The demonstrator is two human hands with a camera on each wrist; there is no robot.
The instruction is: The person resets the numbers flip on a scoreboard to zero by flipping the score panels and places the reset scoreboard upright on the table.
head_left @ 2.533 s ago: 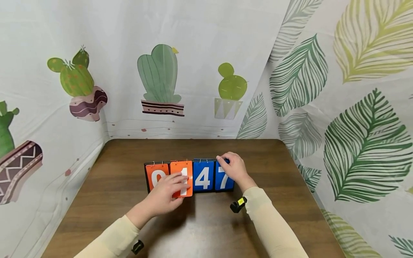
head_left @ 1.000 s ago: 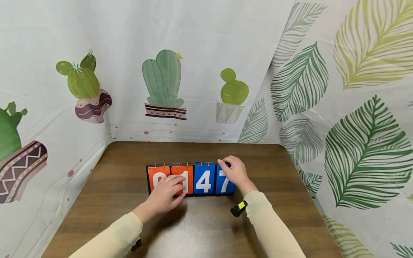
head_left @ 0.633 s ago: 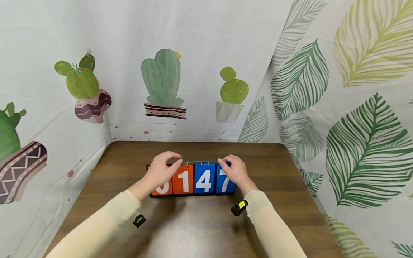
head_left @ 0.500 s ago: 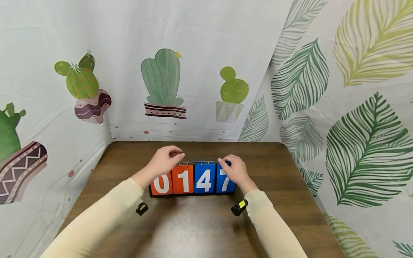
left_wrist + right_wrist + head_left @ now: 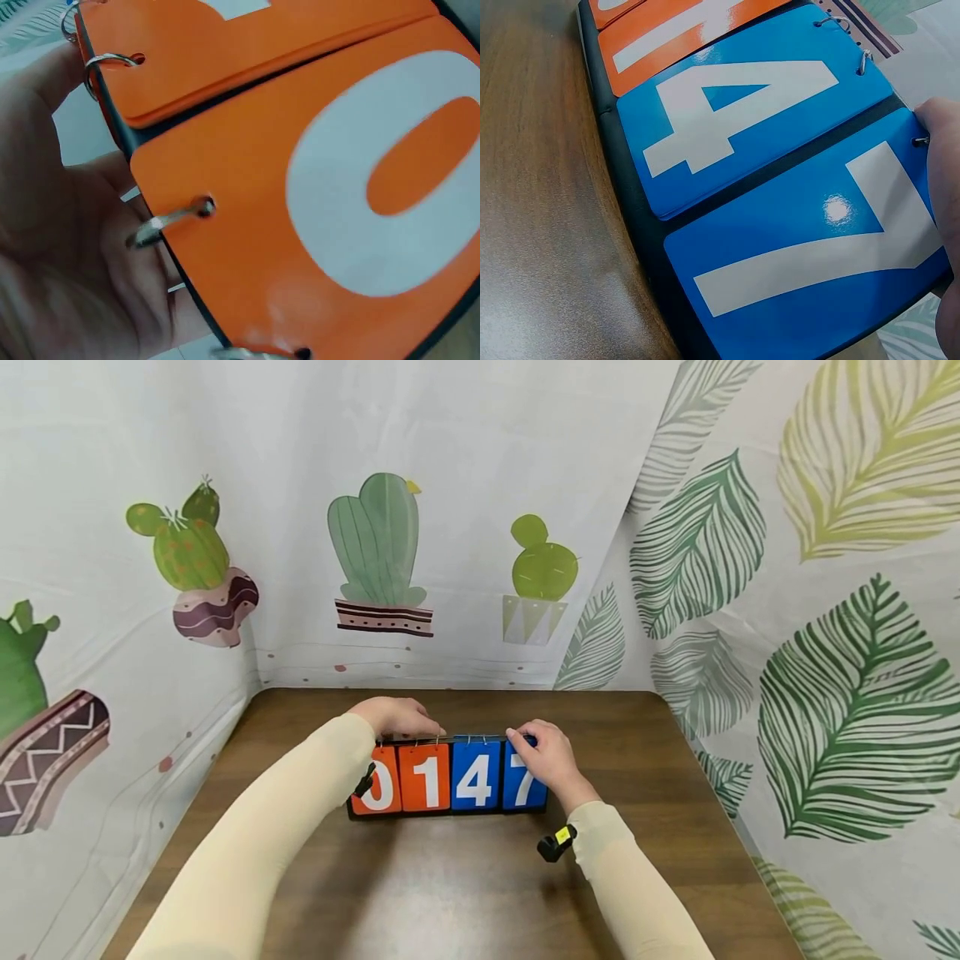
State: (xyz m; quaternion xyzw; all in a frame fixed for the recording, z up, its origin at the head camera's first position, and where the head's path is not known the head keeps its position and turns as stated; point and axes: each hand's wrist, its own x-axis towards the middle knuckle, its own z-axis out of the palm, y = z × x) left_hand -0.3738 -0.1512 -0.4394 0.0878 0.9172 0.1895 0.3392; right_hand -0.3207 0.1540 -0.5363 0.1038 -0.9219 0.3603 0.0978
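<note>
Black-backed, orange-and-blue flip scoreboard (image 5: pixel 451 777): right hand (image 5: pixel 551 756) pinches its corner; left hand (image 5: pixel 402 717) behind, hold unclear; likely steadying, next needing even grip.

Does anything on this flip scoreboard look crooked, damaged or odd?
Nothing stands out. The flip scoreboard stands on the table, and its cards, 0, 1, 4 and 7, hang side by side from metal rings with no visible tear. The right hand covers part of the 7 card, so I can't check there.
</note>
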